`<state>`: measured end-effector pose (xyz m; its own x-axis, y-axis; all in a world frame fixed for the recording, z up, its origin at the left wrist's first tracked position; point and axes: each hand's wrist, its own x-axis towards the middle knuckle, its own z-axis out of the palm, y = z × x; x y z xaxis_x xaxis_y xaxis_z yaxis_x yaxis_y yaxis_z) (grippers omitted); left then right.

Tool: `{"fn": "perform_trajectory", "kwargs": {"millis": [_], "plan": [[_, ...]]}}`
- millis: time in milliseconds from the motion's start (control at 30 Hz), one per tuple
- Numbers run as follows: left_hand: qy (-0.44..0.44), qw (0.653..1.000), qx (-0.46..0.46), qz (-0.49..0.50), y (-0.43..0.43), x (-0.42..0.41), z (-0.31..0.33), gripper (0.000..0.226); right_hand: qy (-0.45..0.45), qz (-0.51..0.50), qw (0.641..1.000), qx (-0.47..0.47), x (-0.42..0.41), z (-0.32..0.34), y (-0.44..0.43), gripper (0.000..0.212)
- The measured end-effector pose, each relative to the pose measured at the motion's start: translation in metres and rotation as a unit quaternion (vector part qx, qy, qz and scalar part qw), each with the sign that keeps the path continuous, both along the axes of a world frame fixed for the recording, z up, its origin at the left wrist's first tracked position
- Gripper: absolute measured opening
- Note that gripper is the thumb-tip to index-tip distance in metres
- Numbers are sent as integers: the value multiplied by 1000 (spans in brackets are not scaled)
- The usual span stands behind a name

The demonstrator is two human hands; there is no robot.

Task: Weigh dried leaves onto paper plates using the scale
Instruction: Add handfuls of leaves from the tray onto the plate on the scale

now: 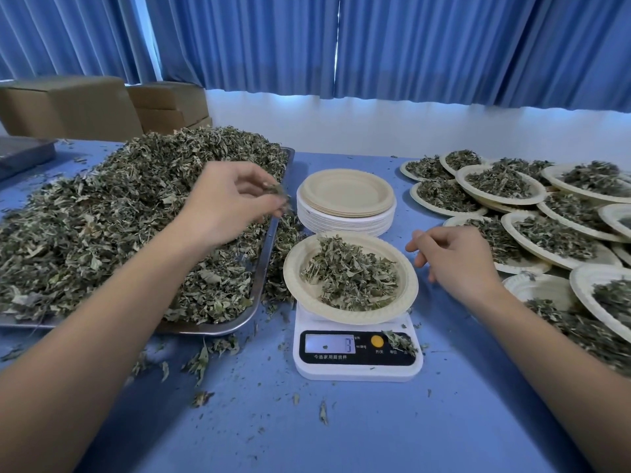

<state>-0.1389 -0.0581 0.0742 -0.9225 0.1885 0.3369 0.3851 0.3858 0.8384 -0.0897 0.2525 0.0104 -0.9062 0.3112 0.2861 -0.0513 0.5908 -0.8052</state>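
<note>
A white digital scale (356, 365) stands at the table's middle, its display lit. On it sits a paper plate (297, 268) holding a mound of dried leaves (351, 278). To the left, a metal tray (259, 268) carries a big heap of dried leaves (112, 213). My left hand (225, 203) hovers over the tray's right side and pinches a few dried leaves in its fingertips. My right hand (454, 257) hangs just right of the plate on the scale, fingers loosely curled, holding nothing.
A stack of empty paper plates (346, 213) stands behind the scale. Several filled plates (505, 186) overlap at the right. Cardboard boxes (68, 107) stand at the back left before blue curtains. Leaf crumbs litter the blue tabletop (341, 431).
</note>
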Motion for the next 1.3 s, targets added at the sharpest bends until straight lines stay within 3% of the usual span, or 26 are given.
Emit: {"fn": "perform_trajectory", "kwargs": {"millis": [100,200,333,467,633,700,800,867,1067,1300], "plan": [[-49,991,-28,-123,19,5,3,34,-2,0,1000,4,1,1,0,34],[-52,978,-83,-183,20,3,4,46,-2,-2,1000,1,1,1,1,34],[-11,989,-105,-105,4,-5,3,33,-4,-3,1000,-1,1,1,1,34],[30,978,-204,30,-21,-13,-11,9,-4,-3,1000,1,1,1,1,34],[-97,929,-358,-3,-44,-14,-28,13,-1,1,1000,12,0,-1,0,34],[-91,937,-338,13,-41,-14,-31,16,-4,3,1000,4,0,-1,-1,34],[30,966,-235,102,-29,-9,-29,12,-14,23,999,-34,0,1,-3,35],[49,980,-166,93,-18,-2,-23,11,-28,44,997,-56,2,3,-3,35],[1,962,-272,-34,11,14,-25,17,-96,115,987,-60,8,14,-6,17],[-2,969,-245,-43,28,5,-18,21,-82,128,984,-96,9,28,-1,3]]}}
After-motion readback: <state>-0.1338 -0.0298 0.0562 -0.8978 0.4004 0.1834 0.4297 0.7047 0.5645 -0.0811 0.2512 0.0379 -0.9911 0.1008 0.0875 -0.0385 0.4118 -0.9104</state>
